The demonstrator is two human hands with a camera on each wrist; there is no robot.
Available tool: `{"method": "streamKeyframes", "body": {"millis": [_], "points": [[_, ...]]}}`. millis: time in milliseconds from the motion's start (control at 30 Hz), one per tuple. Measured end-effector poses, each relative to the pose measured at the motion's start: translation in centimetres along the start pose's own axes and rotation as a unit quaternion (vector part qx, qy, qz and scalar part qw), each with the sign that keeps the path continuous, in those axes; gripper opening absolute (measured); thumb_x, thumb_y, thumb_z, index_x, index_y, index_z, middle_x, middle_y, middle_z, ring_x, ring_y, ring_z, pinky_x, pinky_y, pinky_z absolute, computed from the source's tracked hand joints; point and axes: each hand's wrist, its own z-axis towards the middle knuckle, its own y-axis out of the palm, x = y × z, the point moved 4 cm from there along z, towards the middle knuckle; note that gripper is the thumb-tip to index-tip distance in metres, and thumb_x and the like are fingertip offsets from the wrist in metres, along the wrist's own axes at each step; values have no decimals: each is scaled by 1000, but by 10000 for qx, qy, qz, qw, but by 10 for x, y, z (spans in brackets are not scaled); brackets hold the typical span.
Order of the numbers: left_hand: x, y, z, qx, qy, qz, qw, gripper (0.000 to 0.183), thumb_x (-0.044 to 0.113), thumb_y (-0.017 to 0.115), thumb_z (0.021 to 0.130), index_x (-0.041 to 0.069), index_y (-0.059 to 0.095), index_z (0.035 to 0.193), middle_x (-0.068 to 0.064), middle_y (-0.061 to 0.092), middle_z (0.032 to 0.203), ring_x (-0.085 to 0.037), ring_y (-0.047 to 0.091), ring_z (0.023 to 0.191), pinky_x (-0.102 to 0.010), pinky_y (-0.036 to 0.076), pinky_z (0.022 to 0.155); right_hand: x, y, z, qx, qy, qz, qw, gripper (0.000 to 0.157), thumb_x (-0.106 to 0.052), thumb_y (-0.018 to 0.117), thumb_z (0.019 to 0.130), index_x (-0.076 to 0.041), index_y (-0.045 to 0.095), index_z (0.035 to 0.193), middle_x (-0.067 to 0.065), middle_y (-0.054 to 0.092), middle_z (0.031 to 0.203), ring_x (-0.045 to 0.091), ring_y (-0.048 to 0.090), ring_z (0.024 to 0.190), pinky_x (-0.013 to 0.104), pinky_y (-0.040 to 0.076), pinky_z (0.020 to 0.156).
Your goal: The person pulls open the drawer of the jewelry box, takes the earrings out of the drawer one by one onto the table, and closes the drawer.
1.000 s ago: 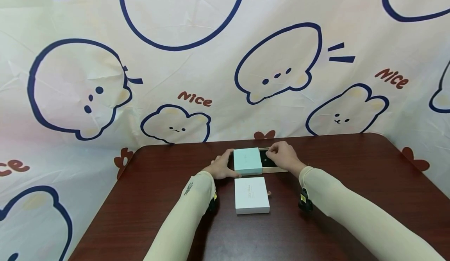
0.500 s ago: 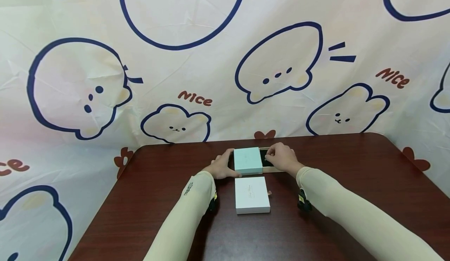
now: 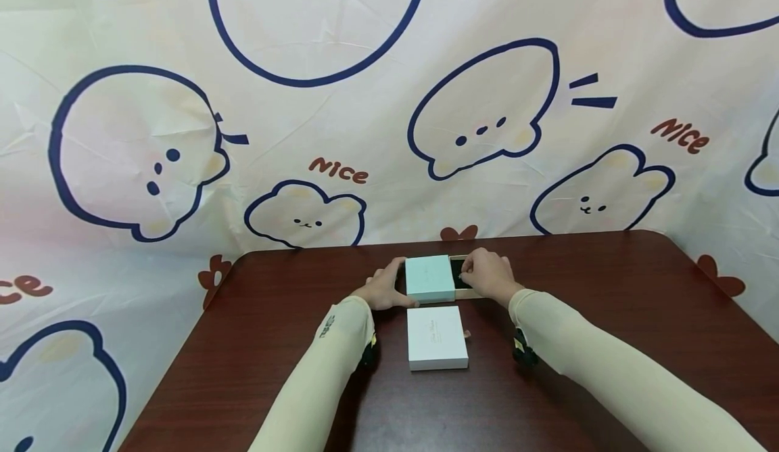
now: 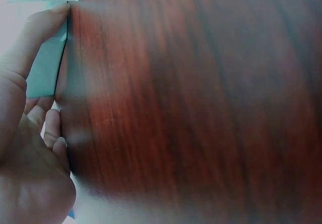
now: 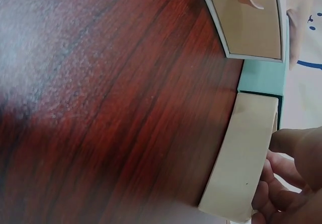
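A mint-green box sleeve (image 3: 429,279) lies at the far side of the table, its black-lined drawer (image 3: 460,294) pulled out to the right. My left hand (image 3: 383,288) grips the sleeve's left end, thumb along the near side and fingers behind, as the left wrist view also shows on the green side wall (image 4: 46,68). My right hand (image 3: 489,275) reaches into the drawer with curled fingers, fingertips low over the black lining beside a tiny light speck. I cannot tell whether they pinch it. In the right wrist view the drawer's beige wall (image 5: 241,153) hides the fingertips.
A white box (image 3: 437,337) with faint lettering lies just in front of the green one, a small beige ribbon tab (image 3: 466,334) at its right side. Behind the dark red wooden table (image 3: 292,371) hangs a cartoon-printed cloth (image 3: 377,127).
My right hand has moved slightly left and lower into the drawer, covering more of the black lining. The left hand, the green sleeve and the white box stay in place.
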Motion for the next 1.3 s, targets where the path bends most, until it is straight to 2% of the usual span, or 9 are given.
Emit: {"method": "streamKeyframes", "body": {"millis": [233,667,1000,1167,1300], "points": [[0,-1,2,8,18,37,10000,103,41,81,84,22,17,162,-14,30,163,-41,31,144,-58,32,113,-1,1,0,25,2,-166,9999,11,-15,69,91,-9,79,90,1,74,79,19,65,81,44,40,82],[0,-1,1,3,1,60,10000,104,41,82,83,22,16,162,-13,28,164,-41,29,146,-58,32,114,-2,4,3,-90,-32,-251,9996,13,-13,70,91,-12,75,80,2,73,80,19,62,78,45,40,81],[1,-1,-1,12,-20,49,10000,103,41,81,84,22,16,162,-15,30,163,-45,30,144,-60,33,113,-3,5,5,-279,-6,-226,9994,21,-12,68,92,-12,69,72,1,65,67,18,58,69,40,40,74],[1,0,-2,3,-36,54,10000,103,43,81,84,24,16,162,-15,30,163,-46,30,145,-61,33,112,-1,7,6,-342,-14,-181,9992,28,-10,65,92,-11,65,64,0,57,57,17,54,63,36,37,68],[2,0,-2,20,-18,21,10000,103,42,81,84,23,17,162,-15,30,162,-46,30,144,-62,33,112,-1,6,6,-351,-4,-140,9993,38,-8,64,91,-14,56,54,-3,47,50,17,50,57,34,35,64]]}}
